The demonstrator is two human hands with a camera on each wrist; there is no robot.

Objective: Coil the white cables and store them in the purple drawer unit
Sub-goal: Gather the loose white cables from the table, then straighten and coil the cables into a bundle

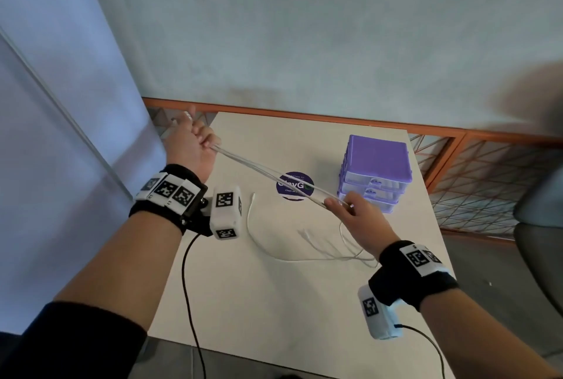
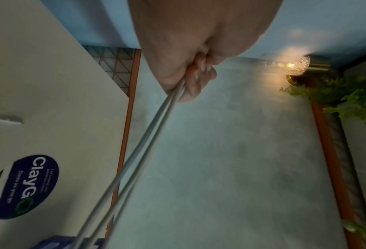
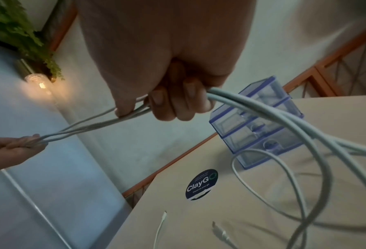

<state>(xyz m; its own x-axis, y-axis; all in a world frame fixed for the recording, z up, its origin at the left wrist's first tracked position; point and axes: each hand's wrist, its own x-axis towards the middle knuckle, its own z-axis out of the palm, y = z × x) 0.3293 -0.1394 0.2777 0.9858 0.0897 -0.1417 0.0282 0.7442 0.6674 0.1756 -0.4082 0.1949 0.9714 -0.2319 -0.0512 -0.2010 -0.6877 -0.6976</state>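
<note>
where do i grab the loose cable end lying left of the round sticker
Probably just behind its plug tip, pinched from above: the cable end lies flat on the table, bare surface around it, clear of the strands stretched between left hand and right hand.

cables (image 1: 335, 259) on table (image 1: 274, 302), before sticker (image 1: 286, 189) | drawer box (image 1: 377, 159) right of sticker

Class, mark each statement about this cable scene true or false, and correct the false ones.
1. The left hand and right hand both grip the cables. True.
2. Between the hands the cables hang slack. False: they run taut.
3. The drawer box stands on the floor. False: it stands on the table.
4. Loose ends of cable lie on the table. True.
5. The sticker is on the drawer box. False: it is on the table.
</note>
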